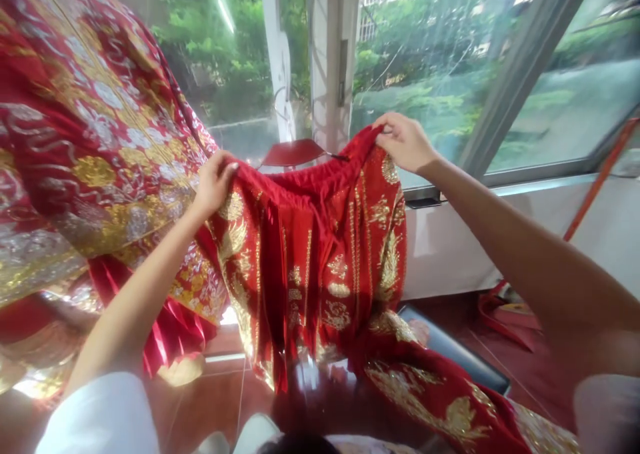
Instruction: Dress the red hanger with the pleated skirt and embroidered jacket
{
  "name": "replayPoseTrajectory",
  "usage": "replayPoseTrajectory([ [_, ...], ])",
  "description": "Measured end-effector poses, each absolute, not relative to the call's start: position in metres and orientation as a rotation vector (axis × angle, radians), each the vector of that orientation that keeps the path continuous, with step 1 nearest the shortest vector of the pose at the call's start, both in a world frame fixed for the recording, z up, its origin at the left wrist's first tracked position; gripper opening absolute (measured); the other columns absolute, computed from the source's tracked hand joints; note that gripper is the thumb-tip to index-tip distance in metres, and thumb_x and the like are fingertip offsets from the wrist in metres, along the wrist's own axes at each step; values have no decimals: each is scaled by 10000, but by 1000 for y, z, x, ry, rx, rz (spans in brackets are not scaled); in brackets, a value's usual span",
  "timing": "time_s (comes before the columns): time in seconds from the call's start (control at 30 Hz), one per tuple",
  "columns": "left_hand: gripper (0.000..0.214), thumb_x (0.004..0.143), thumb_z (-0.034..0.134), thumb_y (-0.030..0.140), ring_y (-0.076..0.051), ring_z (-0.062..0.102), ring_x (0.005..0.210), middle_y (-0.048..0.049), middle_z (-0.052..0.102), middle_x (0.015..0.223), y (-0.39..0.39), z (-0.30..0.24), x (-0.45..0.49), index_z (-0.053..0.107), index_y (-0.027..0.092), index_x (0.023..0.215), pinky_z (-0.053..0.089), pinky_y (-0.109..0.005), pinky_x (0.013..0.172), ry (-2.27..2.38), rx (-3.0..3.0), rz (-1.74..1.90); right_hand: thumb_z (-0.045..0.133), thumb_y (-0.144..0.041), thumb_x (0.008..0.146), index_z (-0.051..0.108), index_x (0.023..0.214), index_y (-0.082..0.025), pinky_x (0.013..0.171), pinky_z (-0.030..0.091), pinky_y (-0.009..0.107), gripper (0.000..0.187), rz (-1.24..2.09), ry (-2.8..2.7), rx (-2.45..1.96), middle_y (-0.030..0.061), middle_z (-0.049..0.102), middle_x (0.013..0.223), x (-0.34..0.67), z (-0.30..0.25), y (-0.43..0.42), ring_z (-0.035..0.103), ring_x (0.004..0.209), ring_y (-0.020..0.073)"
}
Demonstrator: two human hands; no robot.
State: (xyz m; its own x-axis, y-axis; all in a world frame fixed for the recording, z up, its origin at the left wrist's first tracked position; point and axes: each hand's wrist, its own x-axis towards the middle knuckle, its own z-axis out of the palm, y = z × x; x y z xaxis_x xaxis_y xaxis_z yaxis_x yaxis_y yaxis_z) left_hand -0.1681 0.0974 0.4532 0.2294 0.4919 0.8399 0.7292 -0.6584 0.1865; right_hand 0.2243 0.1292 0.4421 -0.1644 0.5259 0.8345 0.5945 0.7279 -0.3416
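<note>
A red skirt [320, 261] with gold embroidery hangs stretched between my two hands. Its gathered waistband runs across the top and sags in the middle. My left hand [216, 181] pinches the waistband at its left end. At the higher right end, the fingers of my right hand [403, 141] are closed on the same band. Lower down, more red and gold embroidered cloth [450, 401] spreads out to the right; I cannot tell whether it belongs to the skirt.
Large red garments with silver and gold embroidery [100, 134] hang close on the left. Ahead are windows [420, 74] with greenery outside. A dark flat-topped object [455, 347] stands on the red tiled floor [200, 401]. A red strap [600, 174] hangs at the right.
</note>
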Motion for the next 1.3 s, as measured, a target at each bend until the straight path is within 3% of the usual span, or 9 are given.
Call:
replayPoseTrajectory([
  [0.13,173,846,508,344,-150,511,733,-17,578,771,98,456,-173,560,179,849,441,-294,749,-1132,-2371,-1356,479,-94,825,577,950,-142,739,492,281,165,81,-1938,-830,6,646,822,218,441,126,593,719,114],
  [0.27,218,842,488,375,-167,563,801,-34,617,832,97,456,-172,578,177,863,469,-326,808,-1079,-2552,-1255,460,-121,835,605,968,-159,889,463,314,201,-133,-2126,-789,38,678,982,204,429,115,615,916,151],
  [0.5,363,835,482,540,-187,582,779,-58,623,820,106,446,-200,583,192,828,492,-337,771,-1209,-2640,-1383,474,-178,834,643,1001,-165,901,468,359,238,-124,-2089,-768,47,694,1036,215,422,114,631,961,187],
  [0.63,326,862,462,493,-207,566,879,-66,629,912,85,453,-183,583,190,857,457,-371,861,-1175,-2550,-1105,520,-185,817,674,1033,-207,973,424,441,267,-328,-1980,-796,56,669,1162,199,409,85,594,1095,238],
  [0.73,278,867,500,454,-221,540,928,-75,620,917,40,437,-143,581,190,833,414,-373,889,-1198,-2110,-1166,499,-202,835,687,893,-194,856,459,402,197,-449,-1697,-860,77,708,968,166,380,45,631,926,230],
  [0.83,437,898,445,529,-177,492,620,-33,520,616,1,391,-94,507,196,621,399,-321,666,-1542,-1894,-1186,506,-297,858,610,650,-191,597,410,297,256,-221,-1624,-1051,54,645,637,126,344,20,551,570,162],
  [0.9,506,870,453,615,-168,464,523,-39,524,587,-7,356,-66,517,192,601,346,-300,563,-1777,-1963,-1056,541,-383,855,540,565,-201,521,324,276,343,17,-1667,-1219,32,579,533,103,327,20,454,467,134],
  [1.03,338,914,484,443,-203,569,595,-87,638,737,9,310,-38,618,181,749,325,-285,540,-1904,-2021,-1031,567,-316,835,440,507,-207,524,274,267,368,267,-1675,-1222,19,541,500,79,309,41,403,457,118],
  [1.3,250,934,478,336,-198,595,684,-78,685,819,14,285,-44,657,182,850,372,-284,613,-1789,-2256,-1468,552,-474,806,540,551,-208,582,457,293,369,865,-1542,-1010,38,623,531,94,265,13,586,506,171],
])
